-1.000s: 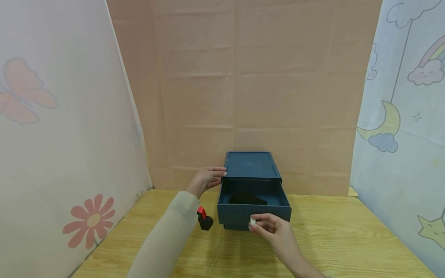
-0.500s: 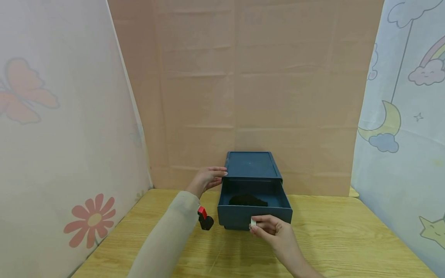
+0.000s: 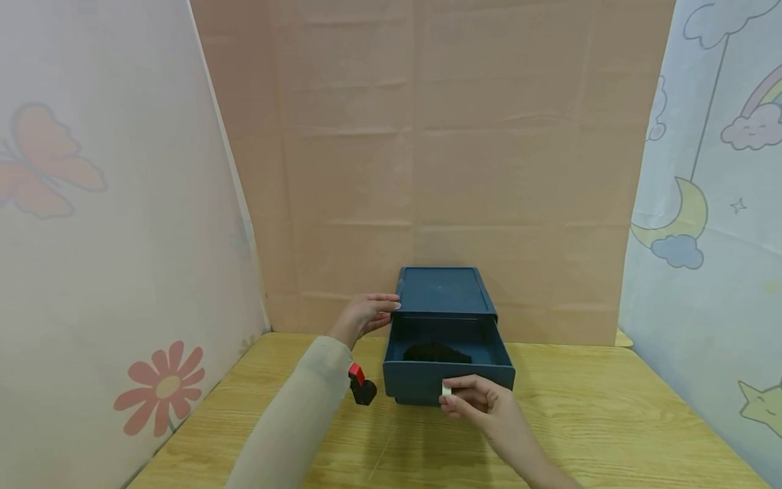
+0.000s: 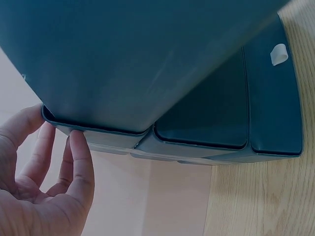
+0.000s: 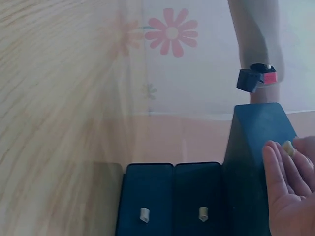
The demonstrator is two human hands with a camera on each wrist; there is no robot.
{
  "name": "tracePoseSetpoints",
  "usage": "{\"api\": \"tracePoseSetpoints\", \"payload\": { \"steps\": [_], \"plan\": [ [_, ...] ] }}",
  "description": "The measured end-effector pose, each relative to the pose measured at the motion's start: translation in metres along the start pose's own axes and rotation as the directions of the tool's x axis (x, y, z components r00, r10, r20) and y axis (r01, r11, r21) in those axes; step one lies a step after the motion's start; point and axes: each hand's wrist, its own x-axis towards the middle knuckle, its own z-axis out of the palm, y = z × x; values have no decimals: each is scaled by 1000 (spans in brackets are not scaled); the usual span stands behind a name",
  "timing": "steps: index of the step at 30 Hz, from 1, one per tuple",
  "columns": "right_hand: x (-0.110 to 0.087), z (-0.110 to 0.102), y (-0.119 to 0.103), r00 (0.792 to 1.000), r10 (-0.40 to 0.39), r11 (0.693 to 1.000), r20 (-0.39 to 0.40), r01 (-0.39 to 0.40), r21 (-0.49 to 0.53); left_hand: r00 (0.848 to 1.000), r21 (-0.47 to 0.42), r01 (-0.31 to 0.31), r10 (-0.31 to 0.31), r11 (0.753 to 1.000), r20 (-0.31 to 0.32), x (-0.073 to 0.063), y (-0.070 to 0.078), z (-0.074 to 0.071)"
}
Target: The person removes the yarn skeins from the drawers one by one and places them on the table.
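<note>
A dark blue drawer cabinet [image 3: 441, 288] stands against the backdrop with its top drawer [image 3: 415, 380] pulled partway out. Inside lies a dark, rough-looking lump [image 3: 436, 352], its kind unclear. My right hand [image 3: 489, 414] pinches the whitish pull tab [image 3: 447, 391] on that drawer's front between thumb and fingers; the right wrist view shows the tab [image 5: 289, 147] at the fingertips. My left hand [image 3: 366, 316] touches the cabinet's upper left edge. In the left wrist view, thumb and fingers of the left hand [image 4: 54, 182] rest against the cabinet's rim, fairly straight.
Below the pulled drawer, two closed drawer fronts [image 5: 147, 191] carry small whitish tabs [image 5: 203, 214]. The cabinet rests on a wood-grain table [image 3: 580, 414]. Behind rises a tan backdrop [image 3: 464, 170], with patterned cloths at both sides. A black and red device [image 3: 362, 387] sits on the left wrist.
The top drawer has come out very slightly towards me, with my right hand still on its tab. My left hand stays at the cabinet's edge.
</note>
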Motion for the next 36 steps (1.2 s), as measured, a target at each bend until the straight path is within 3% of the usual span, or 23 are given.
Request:
{"api": "tracePoseSetpoints", "payload": {
  "steps": [3, 7, 13, 16, 19, 23, 27, 32, 36],
  "plan": [
    [-2, -7, -5, 995, -50, 999, 86, 51, -5, 1000, -2, 1, -1, 1000, -1, 0, 0, 0],
    [-6, -15, -17, 985, -101, 994, 137, 106, -27, 1000, -1, -2, 2, 1000, -2, 0, 0, -1],
    [-4, -29, -51, 971, -219, 966, 97, 229, -119, 1000, 3, 3, -3, 1000, 0, 3, -1, -1],
    [9, -38, -71, 951, -305, 940, 52, 310, -146, 1000, -1, 11, -11, 1000, -3, 3, -1, -1],
    [27, -45, -86, 943, -332, 928, 24, 331, -173, 1000, -5, 15, -15, 1000, -7, 3, -1, -1],
    [53, -49, -96, 967, -253, 943, 39, 255, -214, 1000, -14, 23, -23, 1000, -17, 2, 0, -1],
    [78, -49, -94, 984, -141, 955, 106, 163, -247, 999, -26, 33, -33, 999, -24, 3, -1, -1],
    [99, -46, -79, 983, -13, 943, 182, 73, -325, 999, -26, 25, -26, 999, -20, 5, -1, -2],
    [106, -43, -66, 974, 93, 913, 208, 0, -408, 1000, -20, 19, -20, 1000, -10, 6, -3, -2]
  ]
}}
